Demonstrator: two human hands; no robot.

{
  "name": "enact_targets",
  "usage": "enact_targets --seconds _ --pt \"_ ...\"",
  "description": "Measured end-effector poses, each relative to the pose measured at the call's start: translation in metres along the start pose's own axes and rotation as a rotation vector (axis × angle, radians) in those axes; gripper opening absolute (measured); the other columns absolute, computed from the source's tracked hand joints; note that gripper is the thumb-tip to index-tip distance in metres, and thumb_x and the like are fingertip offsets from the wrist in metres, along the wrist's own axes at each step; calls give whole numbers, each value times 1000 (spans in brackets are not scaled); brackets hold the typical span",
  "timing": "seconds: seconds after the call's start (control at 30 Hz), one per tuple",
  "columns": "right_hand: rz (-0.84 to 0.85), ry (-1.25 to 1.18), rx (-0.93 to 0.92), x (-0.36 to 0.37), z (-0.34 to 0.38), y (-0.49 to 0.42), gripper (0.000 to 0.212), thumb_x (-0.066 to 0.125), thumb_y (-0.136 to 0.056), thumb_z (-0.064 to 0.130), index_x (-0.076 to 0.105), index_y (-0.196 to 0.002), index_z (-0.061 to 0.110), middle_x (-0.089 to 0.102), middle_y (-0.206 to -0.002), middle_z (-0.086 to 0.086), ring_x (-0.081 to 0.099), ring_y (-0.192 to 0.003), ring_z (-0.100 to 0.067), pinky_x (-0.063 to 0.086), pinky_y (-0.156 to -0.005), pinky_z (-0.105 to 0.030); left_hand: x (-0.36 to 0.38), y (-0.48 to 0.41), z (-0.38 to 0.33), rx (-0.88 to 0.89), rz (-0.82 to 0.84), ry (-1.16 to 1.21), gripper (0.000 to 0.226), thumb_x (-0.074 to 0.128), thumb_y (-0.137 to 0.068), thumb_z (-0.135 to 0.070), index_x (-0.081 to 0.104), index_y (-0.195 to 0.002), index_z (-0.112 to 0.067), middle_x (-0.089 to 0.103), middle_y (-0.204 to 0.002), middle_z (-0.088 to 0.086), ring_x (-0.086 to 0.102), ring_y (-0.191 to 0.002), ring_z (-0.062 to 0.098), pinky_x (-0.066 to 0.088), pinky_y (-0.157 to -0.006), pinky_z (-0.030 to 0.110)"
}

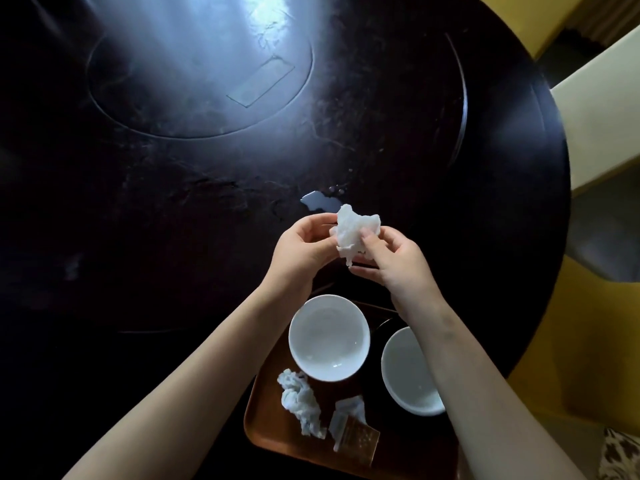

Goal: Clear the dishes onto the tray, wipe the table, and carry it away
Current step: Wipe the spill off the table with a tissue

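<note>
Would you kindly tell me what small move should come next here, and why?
Probably press the crumpled tissue, held by the left hand and right hand, down onto the puddle just beyond it: both bowls already sit on the tray, but the table is not yet wiped there.

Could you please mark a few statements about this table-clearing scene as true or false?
1. The left hand and the right hand both hold one crumpled tissue. True.
2. Three bowls are in view. False: there are two, a left bowl and a right bowl.
3. A puddle lies on the table just beyond the hands. True.
4. The tray holds no paper. False: a used tissue and a torn packet lie on it.
</note>
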State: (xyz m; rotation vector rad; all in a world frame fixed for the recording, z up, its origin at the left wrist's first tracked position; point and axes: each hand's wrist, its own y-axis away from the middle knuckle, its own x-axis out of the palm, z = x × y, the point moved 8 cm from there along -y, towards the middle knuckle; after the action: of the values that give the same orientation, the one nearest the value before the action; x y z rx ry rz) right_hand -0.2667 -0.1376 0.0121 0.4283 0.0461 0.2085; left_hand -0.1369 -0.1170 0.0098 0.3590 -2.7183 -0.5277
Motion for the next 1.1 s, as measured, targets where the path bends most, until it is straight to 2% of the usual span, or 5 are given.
enact_targets --seconds 0.33,0.43,0.6,0.87,1.1 --pt "-117 -104 10 -20 6 -64 16 60 -82 -6 59 -92 6 62 -83 -9 63 -73 -19 59 -63 -22 -38 -35 -6 198 -255 -535 22 63 -82 -10 66 -103 -16 69 -99 3 64 -92 13 51 -89 28" --pt "-371 164 -125 -57 27 -106 30 67 -73 6 63 -103 8 68 -95 -10 66 -85 -24 58 -80 -41 -63 -49 -24 351 -401 -991 31 58 -85 -18 62 -115 -14 62 -116 8 54 -111 25 42 -99 34" --pt "-578 601 -323 -76 61 -143 25 56 -83 10 64 -106 9 65 -109 -11 60 -100 -24 44 -87 -27 -92 -61 -3 223 -421 -1445 53 43 -93 -35 32 -143 -22 21 -155 11 12 -145 27 4 -117 42" --pt "-645 717 -415 -62 64 -185 28 43 -88 8 66 -103 5 61 -108 -18 52 -105 -31 40 -86 -30 -92 -66 9 216 -411 -1624 67 7 -86 -50 20 -146 -23 12 -158 10 5 -146 26 0 -118 44" --pt "-369 927 -714 9 54 -173 26 48 -82 5 70 -94 9 62 -83 -19 53 -79 -39 38 -72 -32 -93 -67 12 192 -408 -1653 68 3 -86 -50 15 -147 -23 8 -158 10 3 -147 26 -2 -118 44"
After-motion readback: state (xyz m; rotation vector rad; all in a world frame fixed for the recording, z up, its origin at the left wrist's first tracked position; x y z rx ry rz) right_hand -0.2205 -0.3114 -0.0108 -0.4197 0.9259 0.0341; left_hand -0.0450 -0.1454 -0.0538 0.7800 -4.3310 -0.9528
